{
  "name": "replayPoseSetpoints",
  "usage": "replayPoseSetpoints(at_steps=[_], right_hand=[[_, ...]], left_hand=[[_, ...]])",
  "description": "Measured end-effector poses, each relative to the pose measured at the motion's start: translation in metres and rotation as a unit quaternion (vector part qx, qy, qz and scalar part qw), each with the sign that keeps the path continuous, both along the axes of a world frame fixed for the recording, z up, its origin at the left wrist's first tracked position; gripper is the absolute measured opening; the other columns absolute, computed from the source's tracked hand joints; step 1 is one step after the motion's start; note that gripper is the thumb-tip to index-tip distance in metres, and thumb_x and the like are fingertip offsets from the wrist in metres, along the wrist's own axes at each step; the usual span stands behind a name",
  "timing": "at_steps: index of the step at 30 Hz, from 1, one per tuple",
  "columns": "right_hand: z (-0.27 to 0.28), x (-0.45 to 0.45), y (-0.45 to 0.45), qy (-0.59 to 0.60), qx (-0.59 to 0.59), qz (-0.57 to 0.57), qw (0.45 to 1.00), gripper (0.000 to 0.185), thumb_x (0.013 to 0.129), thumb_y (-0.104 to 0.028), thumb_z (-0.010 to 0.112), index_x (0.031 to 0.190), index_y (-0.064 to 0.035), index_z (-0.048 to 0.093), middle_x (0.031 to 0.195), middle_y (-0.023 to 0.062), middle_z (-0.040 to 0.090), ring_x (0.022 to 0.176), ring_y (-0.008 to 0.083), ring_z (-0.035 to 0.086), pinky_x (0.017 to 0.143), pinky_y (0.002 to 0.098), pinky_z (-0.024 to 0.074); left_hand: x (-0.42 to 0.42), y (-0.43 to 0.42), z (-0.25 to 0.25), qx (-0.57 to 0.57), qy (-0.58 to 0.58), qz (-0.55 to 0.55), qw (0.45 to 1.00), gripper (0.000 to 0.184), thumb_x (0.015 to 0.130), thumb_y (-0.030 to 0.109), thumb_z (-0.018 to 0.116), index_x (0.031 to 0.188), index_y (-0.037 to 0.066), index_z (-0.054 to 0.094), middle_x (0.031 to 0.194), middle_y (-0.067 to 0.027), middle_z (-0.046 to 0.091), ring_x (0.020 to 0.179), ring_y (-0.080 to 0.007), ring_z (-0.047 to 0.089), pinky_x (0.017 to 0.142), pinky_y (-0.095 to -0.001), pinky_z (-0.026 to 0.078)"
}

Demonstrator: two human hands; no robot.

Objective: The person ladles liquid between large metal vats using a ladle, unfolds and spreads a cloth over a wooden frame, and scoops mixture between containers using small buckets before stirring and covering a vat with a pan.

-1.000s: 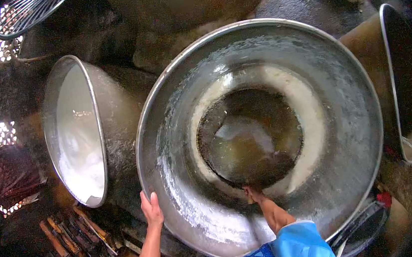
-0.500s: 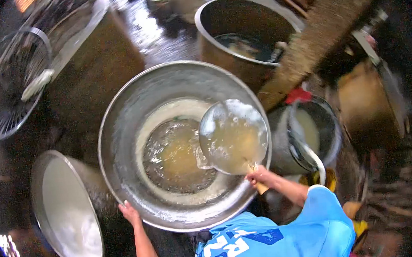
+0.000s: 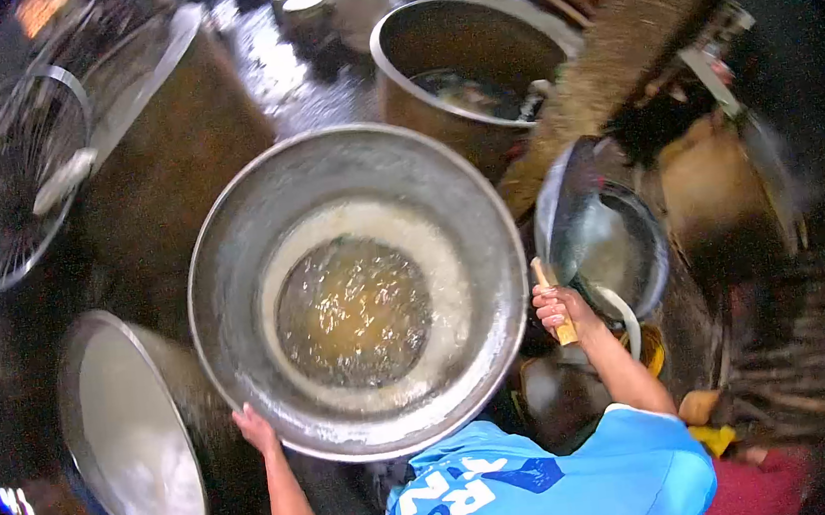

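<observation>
A large metal basin (image 3: 461, 192) with cloudy, rippling liquid (image 3: 353, 309) at its bottom fills the middle of the head view. My left hand (image 3: 257, 432) grips the basin's near-left rim. To the right of the basin, my right hand (image 3: 561, 310) is closed around the short wooden handle of a dipper (image 3: 559, 197). The dipper's round bowl is tipped on its side over a bucket (image 3: 659, 242), which has pale liquid in it. What the dipper holds is partly hidden by its tilt.
A tilted pot (image 3: 133, 418) with white inside stands at left. Behind are a tall vat (image 3: 186, 110), a wire-like whisk or strainer shape (image 3: 63, 184), and a deep pot (image 3: 415, 86) with dark liquid. A wooden beam (image 3: 604, 66) slants past the right side.
My right hand has carried the dipper from above the basin rightward to the bucket and turned it on its side. My left hand stays on the basin rim.
</observation>
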State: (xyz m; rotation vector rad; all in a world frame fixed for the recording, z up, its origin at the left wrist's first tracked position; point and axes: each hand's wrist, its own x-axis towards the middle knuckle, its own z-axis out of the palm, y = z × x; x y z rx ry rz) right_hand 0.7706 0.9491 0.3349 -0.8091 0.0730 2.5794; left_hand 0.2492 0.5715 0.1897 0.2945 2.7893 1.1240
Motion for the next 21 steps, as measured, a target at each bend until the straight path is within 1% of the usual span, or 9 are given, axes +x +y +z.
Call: replayPoseSetpoints(at_steps=[2, 3, 7, 11, 13, 14, 16, 18, 21], right_hand=[[-0.001, -0.043, -0.005, -0.122, 0.104, 0.036, 0.986, 0.012, 0.084, -0.011, 0.057, 0.091, -0.0075, 0.048, 0.064, -0.0022, 0.043, 0.047, 0.0068, 0.039, 0.039, 0.0197, 0.0348], [-0.033, -0.059, -0.002, -0.067, 0.091, 0.071, 0.991, 0.015, 0.083, -0.011, 0.059, 0.094, -0.0084, 0.049, 0.065, -0.0017, 0.045, 0.047, 0.0074, 0.039, 0.039, 0.0204, 0.0343], [-0.104, -0.16, -0.007, -0.297, 0.145, 0.222, 0.918, 0.007, 0.079, -0.004, 0.06, 0.083, -0.0037, 0.054, 0.059, 0.0007, 0.044, 0.045, 0.0101, 0.044, 0.04, 0.025, 0.0386], [-0.239, -0.248, 0.05, -0.502, 0.398, 0.366, 0.675, 0.008, 0.077, -0.004, 0.06, 0.074, 0.0019, 0.056, 0.063, 0.0114, 0.057, 0.051, 0.0203, 0.057, 0.044, 0.0336, 0.0439], [-0.304, -0.28, 0.09, -0.578, 0.526, 0.304, 0.544, 0.016, 0.075, -0.008, 0.063, 0.072, 0.0057, 0.056, 0.067, 0.0165, 0.06, 0.056, 0.0272, 0.061, 0.051, 0.0414, 0.046], [-0.348, -0.291, 0.119, -0.602, 0.451, 0.281, 0.596, 0.021, 0.073, -0.01, 0.065, 0.081, 0.0067, 0.055, 0.068, 0.0183, 0.06, 0.059, 0.0296, 0.061, 0.055, 0.0438, 0.0465], [-0.373, -0.314, 0.135, -0.627, 0.474, 0.289, 0.547, 0.036, 0.072, -0.013, 0.066, 0.098, 0.0073, 0.052, 0.068, 0.0211, 0.06, 0.063, 0.0324, 0.061, 0.06, 0.0463, 0.0473], [-0.374, -0.33, 0.133, -0.592, 0.651, 0.344, 0.326, 0.053, 0.073, -0.017, 0.067, 0.115, 0.0064, 0.046, 0.069, 0.023, 0.06, 0.067, 0.0333, 0.061, 0.062, 0.0463, 0.048], [-0.428, -0.315, 0.105, -0.541, 0.684, 0.401, 0.281, 0.071, 0.072, -0.018, 0.067, 0.129, 0.0043, 0.031, 0.076, 0.0226, 0.061, 0.071, 0.0356, 0.061, 0.064, 0.0444, 0.0488]], left_hand=[[0.012, 0.018, 0.031, -0.04, -0.016, 0.034, 0.998, 0.04, 0.091, 0.03, 0.048, 0.116, -0.001, 0.046, 0.101, -0.0264, 0.058, 0.093, -0.0409, 0.056, 0.08, -0.0454, 0.043], [0.013, 0.021, 0.031, -0.069, 0.005, 0.062, 0.996, 0.037, 0.09, 0.03, 0.049, 0.113, 0.001, 0.047, 0.1, -0.0259, 0.059, 0.093, -0.0411, 0.057, 0.079, -0.0454, 0.043], [0.012, 0.025, 0.037, -0.048, -0.029, 0.053, 0.997, 0.035, 0.091, 0.031, 0.047, 0.108, 0.0, 0.048, 0.092, -0.0239, 0.061, 0.085, -0.0403, 0.059, 0.074, -0.0449, 0.044], [0.004, 0.027, 0.033, -0.069, -0.029, 0.067, 0.995, 0.035, 0.092, 0.03, 0.046, 0.109, 0.0, 0.048, 0.093, -0.0233, 0.06, 0.087, -0.0382, 0.058, 0.075, -0.0428, 0.044], [0.006, 0.03, 0.031, -0.063, -0.04, 0.072, 0.995, 0.037, 0.093, 0.031, 0.046, 0.109, -0.002, 0.048, 0.095, -0.0225, 0.06, 0.087, -0.036, 0.058, 0.076, -0.0415, 0.044], [0.005, 0.031, 0.032, -0.059, -0.046, 0.069, 0.995, 0.038, 0.093, 0.031, 0.045, 0.109, -0.002, 0.048, 0.096, -0.022, 0.06, 0.087, -0.0346, 0.058, 0.077, -0.0407, 0.044], [0.002, 0.033, 0.034, -0.058, -0.062, 0.075, 0.994, 0.04, 0.093, 0.033, 0.046, 0.11, -0.004, 0.047, 0.097, -0.021, 0.059, 0.087, -0.032, 0.057, 0.078, -0.0393, 0.043], [0.003, 0.04, 0.038, -0.067, -0.086, 0.095, 0.989, 0.044, 0.093, 0.035, 0.046, 0.111, -0.005, 0.046, 0.099, -0.0199, 0.058, 0.088, -0.0294, 0.056, 0.08, -0.0379, 0.043], [0.002, 0.046, 0.037, -0.092, -0.072, 0.109, 0.987, 0.047, 0.092, 0.038, 0.046, 0.113, -0.005, 0.045, 0.1, -0.0188, 0.058, 0.09, -0.0281, 0.056, 0.081, -0.0368, 0.042]])
